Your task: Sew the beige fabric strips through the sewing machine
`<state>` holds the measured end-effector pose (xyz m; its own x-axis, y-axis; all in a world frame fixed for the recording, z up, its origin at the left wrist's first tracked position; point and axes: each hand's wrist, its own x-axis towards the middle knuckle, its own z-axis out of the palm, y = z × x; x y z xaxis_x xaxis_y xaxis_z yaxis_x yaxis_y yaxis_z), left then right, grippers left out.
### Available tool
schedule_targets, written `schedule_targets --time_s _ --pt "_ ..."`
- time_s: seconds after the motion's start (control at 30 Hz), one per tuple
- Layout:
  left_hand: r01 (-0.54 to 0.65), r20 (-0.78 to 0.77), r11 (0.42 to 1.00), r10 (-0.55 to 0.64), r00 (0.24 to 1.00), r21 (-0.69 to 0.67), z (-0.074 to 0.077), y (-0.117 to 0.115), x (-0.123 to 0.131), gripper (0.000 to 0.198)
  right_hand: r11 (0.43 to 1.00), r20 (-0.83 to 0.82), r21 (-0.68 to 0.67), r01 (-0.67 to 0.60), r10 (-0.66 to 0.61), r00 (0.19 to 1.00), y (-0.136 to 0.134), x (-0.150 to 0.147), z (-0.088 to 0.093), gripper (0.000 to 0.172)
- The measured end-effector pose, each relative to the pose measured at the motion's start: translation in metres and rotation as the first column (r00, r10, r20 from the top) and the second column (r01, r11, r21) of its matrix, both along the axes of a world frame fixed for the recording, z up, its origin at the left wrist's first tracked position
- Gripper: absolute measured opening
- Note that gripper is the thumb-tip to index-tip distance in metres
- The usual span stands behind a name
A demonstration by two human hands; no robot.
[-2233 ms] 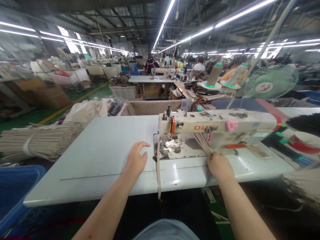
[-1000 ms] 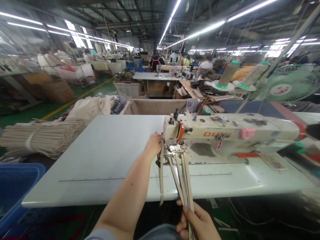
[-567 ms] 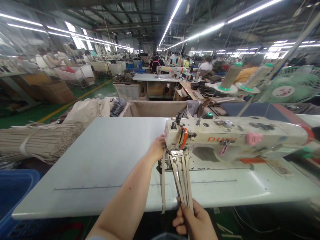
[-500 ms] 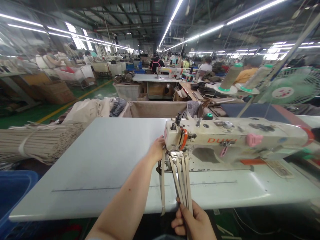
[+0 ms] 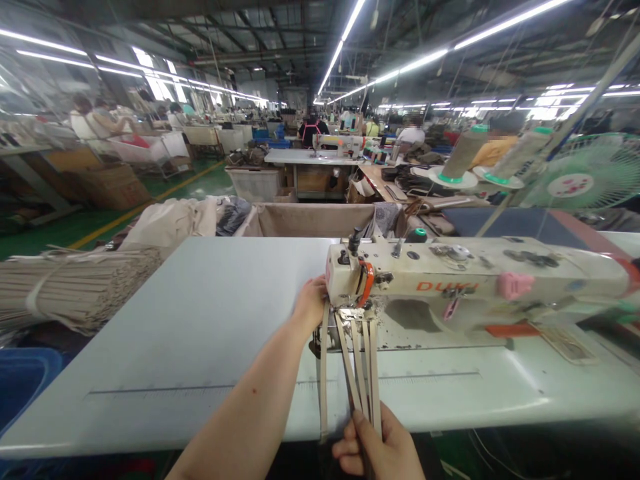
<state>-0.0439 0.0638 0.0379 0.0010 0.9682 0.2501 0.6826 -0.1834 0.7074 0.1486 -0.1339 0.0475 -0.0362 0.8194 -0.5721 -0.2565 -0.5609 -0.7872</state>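
straps (image 5: 361, 370) (right hand (image 5: 381, 450)) now under needle (image 5: 353, 312)

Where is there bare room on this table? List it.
Wide bare table between the tied bundle and the left hand. Narrower band before the sewing machine, right of the strips. Crowded under its head, where strips run to the right hand.

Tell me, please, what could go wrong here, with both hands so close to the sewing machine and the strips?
1. The left hand rests against the needle end of the sewing machine. Its fingertips are hidden there, so the needle might prick them if it runs.
2. The right hand grips several beige strips together past the table edge. They fan out unevenly and might feed crooked or tangle.
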Motion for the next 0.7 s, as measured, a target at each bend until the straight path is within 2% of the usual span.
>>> schedule_targets --time_s 0.27,0.5,0.7 --pt "-0.019 -0.011 0.999 0.019 1.000 0.045 -0.0078 0.0008 -0.0015 0.025 1.000 0.001 -0.019 0.010 -0.010 1.000 0.0018 -0.0005 0.0007 0.056" --pt "-0.028 -0.025 1.000 0.028 0.999 0.010 -0.0050 -0.0013 0.0010 0.029 1.000 -0.021 -0.023 0.007 -0.008 1.000 0.0024 0.0007 0.0027 0.067" --pt "-0.026 -0.017 0.999 0.026 1.000 0.031 -0.0028 -0.0038 -0.0001 0.028 1.000 -0.037 -0.002 0.016 -0.016 0.999 0.0026 0.0010 0.0033 0.070"
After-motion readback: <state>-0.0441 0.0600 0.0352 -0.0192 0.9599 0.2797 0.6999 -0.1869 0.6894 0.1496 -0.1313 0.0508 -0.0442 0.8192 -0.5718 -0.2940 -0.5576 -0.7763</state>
